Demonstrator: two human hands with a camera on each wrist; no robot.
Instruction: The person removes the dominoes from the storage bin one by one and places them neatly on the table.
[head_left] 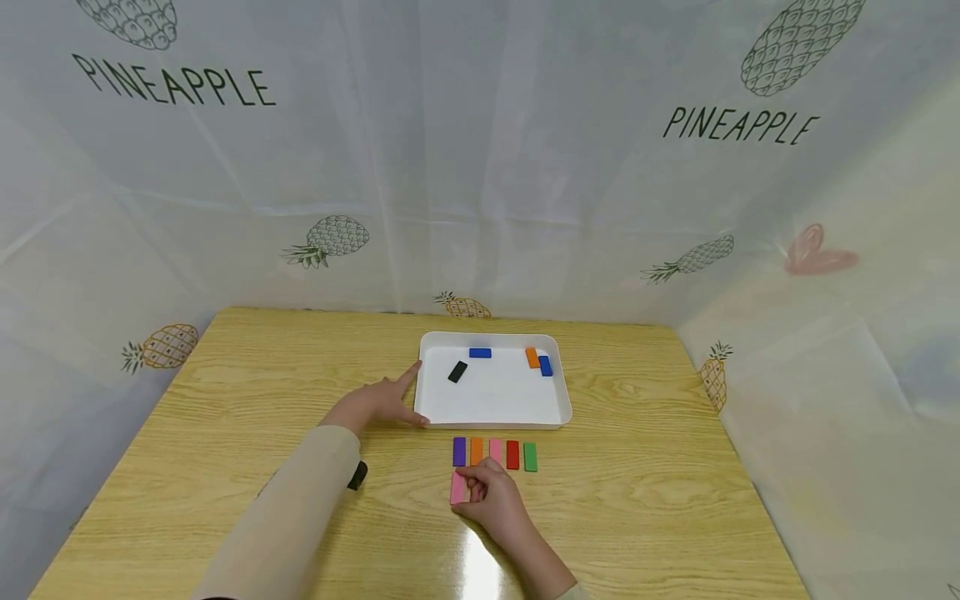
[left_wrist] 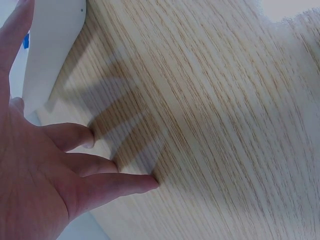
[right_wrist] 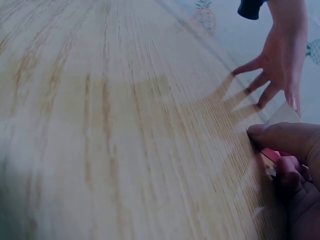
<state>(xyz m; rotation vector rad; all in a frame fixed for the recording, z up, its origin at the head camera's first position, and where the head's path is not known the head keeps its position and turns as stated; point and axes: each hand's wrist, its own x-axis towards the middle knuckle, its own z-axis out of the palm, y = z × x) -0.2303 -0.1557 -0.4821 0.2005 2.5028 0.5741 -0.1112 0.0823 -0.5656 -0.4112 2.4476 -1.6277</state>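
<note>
In the head view a white tray (head_left: 492,403) holds a black block (head_left: 457,372), two blue ones and an orange one (head_left: 532,357). My left hand (head_left: 382,402) touches the tray's left side, thumb and fingers spread; the left wrist view shows the same hand (left_wrist: 45,170) with fingertips on the wood. Below the tray lies a row of purple (head_left: 459,452), orange, pink, red (head_left: 513,455) and green (head_left: 530,457) blocks. Under the purple one, my right hand (head_left: 495,504) pinches a pink block (head_left: 457,488) by its ends, at the table surface.
The wooden table (head_left: 637,467) reaches back to a pineapple-print curtain (head_left: 480,167), which also hangs along both sides. A black object (head_left: 357,476) shows beside the left sleeve (head_left: 292,517).
</note>
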